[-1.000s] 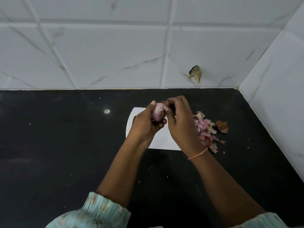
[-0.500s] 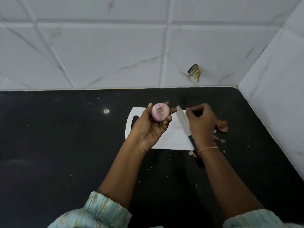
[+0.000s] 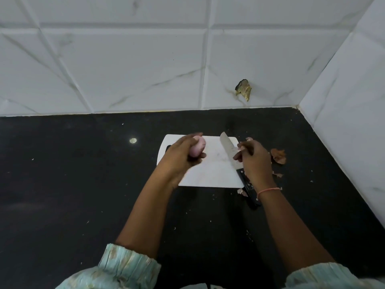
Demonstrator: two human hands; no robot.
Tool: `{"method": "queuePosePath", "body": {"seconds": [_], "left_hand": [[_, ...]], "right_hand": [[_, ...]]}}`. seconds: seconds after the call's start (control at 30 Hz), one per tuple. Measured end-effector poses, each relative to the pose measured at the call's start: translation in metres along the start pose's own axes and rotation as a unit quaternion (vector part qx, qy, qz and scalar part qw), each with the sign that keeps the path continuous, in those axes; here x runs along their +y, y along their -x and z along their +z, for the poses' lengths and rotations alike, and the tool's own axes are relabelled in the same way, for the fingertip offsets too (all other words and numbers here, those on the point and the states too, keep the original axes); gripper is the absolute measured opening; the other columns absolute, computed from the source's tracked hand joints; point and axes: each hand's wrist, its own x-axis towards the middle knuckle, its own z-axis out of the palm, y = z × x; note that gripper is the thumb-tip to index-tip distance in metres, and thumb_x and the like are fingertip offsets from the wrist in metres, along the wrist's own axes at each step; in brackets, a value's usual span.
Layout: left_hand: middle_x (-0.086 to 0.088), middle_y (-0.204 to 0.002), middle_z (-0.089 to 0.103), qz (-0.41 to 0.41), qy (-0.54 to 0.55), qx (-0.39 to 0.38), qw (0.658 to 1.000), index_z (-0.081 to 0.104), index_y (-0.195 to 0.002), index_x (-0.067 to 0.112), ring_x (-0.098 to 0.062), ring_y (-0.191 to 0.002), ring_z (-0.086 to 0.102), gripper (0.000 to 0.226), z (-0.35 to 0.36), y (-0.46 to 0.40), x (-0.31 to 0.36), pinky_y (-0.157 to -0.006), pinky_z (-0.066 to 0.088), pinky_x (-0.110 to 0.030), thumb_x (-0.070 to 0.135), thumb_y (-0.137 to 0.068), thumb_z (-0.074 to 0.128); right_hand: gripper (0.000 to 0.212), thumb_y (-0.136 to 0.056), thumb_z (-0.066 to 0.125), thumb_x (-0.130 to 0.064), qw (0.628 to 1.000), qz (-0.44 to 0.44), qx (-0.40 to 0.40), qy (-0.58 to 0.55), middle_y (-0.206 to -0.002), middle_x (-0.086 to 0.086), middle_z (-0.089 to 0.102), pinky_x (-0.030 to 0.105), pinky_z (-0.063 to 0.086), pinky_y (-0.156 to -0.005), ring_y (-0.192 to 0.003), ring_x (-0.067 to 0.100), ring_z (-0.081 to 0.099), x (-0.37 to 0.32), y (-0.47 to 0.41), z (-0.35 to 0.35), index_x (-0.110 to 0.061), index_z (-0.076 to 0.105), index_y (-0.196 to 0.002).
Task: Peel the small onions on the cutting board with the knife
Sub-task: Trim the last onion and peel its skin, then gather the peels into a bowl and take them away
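- Left hand (image 3: 179, 157) is gripping a small onion (image 3: 198, 148), fingers curled round it, holding it over the left part of the cutting board (image 3: 210, 172). Onion is looking pale pink and mostly bare of skin, though motion blur is hiding the detail.
- Right hand (image 3: 253, 161) is hovering over the board's right edge with fingers loosely bent. It may be pinching a bit of peel at the fingertips, but I cannot tell whether it is holding anything.
- Knife (image 3: 230, 152) is lying flat on the right side of the board, tip pointing away from the person, dark handle (image 3: 249, 189) sticking off the near edge onto the black counter (image 3: 83, 184). No hand is on it.
- Step in hand, judging from this: finishing this onion and setting it down or checking for leftover skin.
- Doing it well: keeping the onion pinned in the curled fingers while turning it to check all sides; dropping any scrap on the pile to the right, not on the board; picking the knife up by the handle, since the blade is lying just beside the right hand's fingers.
- Risk: the bare onion is likely slippery and round, so rolling off the board is possible if it is put down carelessly.
- Containers: no bowl, plate or bin is showing. The board is holding only the knife; no other onions are visible on it.
- Peel scraps (image 3: 278, 156) are lying loose on the counter right of the board, some partly hidden behind the right hand.
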Motion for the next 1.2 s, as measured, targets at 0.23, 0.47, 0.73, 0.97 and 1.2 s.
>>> {"method": "queuePosePath", "body": {"seconds": [0.23, 0.47, 0.73, 0.97, 1.2], "left_hand": [[0.006, -0.126, 0.055, 0.121, -0.339, 0.120, 0.925, 0.056, -0.116, 0.029, -0.011, -0.095, 0.063, 0.054, -0.049, -0.014, -0.045, -0.074, 0.048, -0.011, 0.016, -0.073, 0.086], [0.015, -0.124, 0.053, 0.155, -0.370, 0.147, 0.904, 0.063, -0.119, 0.019, -0.016, -0.105, 0.061, 0.048, -0.055, -0.026, -0.094, -0.087, 0.051, -0.030, 0.022, -0.076, 0.085], [0.010, -0.125, 0.058, 0.147, -0.442, 0.262, 0.845, 0.057, -0.120, 0.035, -0.018, -0.112, 0.053, 0.055, -0.045, -0.029, -0.113, -0.077, 0.048, -0.036, 0.065, -0.076, 0.071], [0.012, -0.130, 0.057, 0.155, -0.462, 0.272, 0.830, 0.057, -0.119, 0.039, -0.017, -0.114, 0.052, 0.052, -0.044, -0.032, -0.114, -0.074, 0.044, -0.032, 0.067, -0.076, 0.069], [0.013, -0.121, 0.059, 0.157, -0.448, 0.267, 0.839, 0.060, -0.121, 0.041, -0.014, -0.109, 0.055, 0.053, -0.048, -0.032, -0.115, -0.076, 0.051, -0.035, 0.070, -0.077, 0.067]], "right_hand": [[0.029, -0.085, 0.060, 0.006, 0.983, -0.133, -0.021, 0.121, -0.116, 0.001, 0.062, 0.026, 0.046, -0.098, -0.115, 0.015, 0.055, 0.011, 0.032, 0.023, -0.018, 0.064, -0.101], [0.039, -0.084, 0.068, -0.030, 0.943, -0.044, -0.002, 0.330, -0.127, 0.010, 0.051, 0.049, 0.042, -0.099, -0.121, 0.033, 0.045, 0.051, 0.035, -0.008, -0.017, 0.057, -0.120], [0.038, -0.093, 0.058, -0.014, 0.950, -0.036, -0.053, 0.307, -0.131, 0.015, 0.048, 0.040, 0.047, -0.094, -0.116, 0.030, 0.052, 0.063, 0.036, -0.012, -0.009, 0.049, -0.130], [0.059, -0.091, 0.063, -0.025, 0.976, -0.024, 0.064, 0.206, -0.145, 0.015, 0.031, 0.042, 0.053, -0.082, -0.106, 0.036, 0.061, 0.053, 0.035, -0.023, -0.019, 0.036, -0.142], [0.060, -0.095, 0.059, -0.017, 0.976, -0.042, 0.103, 0.185, -0.128, 0.015, 0.059, 0.042, 0.050, -0.092, -0.112, 0.032, 0.061, 0.057, 0.027, -0.036, -0.016, 0.033, -0.148]]}}
